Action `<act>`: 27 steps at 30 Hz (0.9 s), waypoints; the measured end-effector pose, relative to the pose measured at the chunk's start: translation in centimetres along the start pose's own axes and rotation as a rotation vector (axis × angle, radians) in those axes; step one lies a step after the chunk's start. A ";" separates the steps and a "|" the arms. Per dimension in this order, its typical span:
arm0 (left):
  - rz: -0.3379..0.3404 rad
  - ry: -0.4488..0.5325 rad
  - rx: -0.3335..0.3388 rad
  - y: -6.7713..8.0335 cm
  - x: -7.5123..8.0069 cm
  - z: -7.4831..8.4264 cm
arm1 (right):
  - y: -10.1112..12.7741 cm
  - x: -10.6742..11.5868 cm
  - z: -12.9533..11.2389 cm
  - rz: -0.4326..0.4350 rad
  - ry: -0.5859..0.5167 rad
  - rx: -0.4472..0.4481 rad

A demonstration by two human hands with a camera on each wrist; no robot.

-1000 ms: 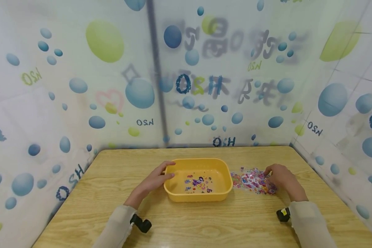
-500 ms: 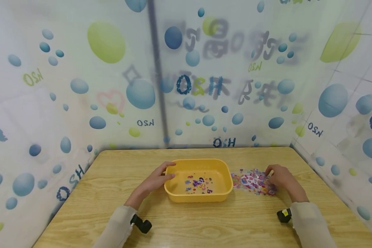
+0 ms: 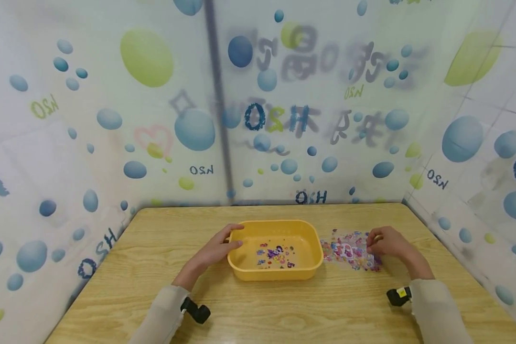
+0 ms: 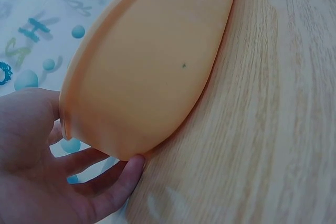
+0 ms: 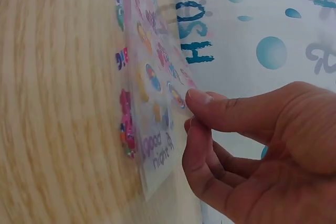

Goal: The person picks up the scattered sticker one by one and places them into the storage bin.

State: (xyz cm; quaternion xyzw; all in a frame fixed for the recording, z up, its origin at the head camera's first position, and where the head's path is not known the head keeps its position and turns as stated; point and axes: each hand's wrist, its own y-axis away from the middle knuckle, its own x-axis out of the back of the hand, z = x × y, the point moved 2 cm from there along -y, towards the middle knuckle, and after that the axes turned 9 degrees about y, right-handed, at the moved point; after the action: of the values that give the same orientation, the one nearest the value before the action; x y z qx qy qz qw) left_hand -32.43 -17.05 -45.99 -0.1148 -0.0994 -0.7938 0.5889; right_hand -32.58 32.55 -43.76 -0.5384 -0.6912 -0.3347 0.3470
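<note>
Three faces of white sheeting printed with blue and green bubbles (image 3: 258, 143) stand around the left, far and right edges of a rectangular wood-grain table (image 3: 262, 306). Toward the table's far edge, about midway between its far corners, sits a yellow plastic tray with rounded corners (image 3: 273, 274), its long sides roughly parallel to that edge. Just beside the tray's right end, toward the table's right edge, is a clear plastic sticker sheet with colourful prints (image 5: 157, 127), tilted up off the table and bearing purple "good night" lettering. The right hand (image 3: 389, 243) pinches the sheet's edge between thumb and forefinger, its other fingers bent inward. The left hand (image 3: 217, 248) holds the tray's left end, fingers partly curled about the rim. One small black device (image 3: 197, 310) sits at the left wrist, another at the right. Bright stickers (image 5: 125, 121) lie low under the raised sheet; whether they belong to another sheet cannot be told. Tiny multicoloured pieces (image 3: 277, 253) are scattered over the tray's floor.
</note>
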 end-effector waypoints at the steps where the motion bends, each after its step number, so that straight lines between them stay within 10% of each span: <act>1: 0.001 0.001 -0.001 0.0 0.0 0.0 | 0.0 0.1 0.0 0.000 -0.009 0.000; 27: 0.003 -0.011 0.000 -0.3 0.0 -0.1 | 0.5 0.8 -0.4 0.145 -0.087 -0.030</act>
State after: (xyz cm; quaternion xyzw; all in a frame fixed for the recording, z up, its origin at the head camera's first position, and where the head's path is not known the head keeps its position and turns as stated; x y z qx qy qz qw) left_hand -32.69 -17.01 -46.14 -0.1194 -0.1022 -0.7922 0.5896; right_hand -32.24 32.69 -42.82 -0.6062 -0.6597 -0.2952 0.3321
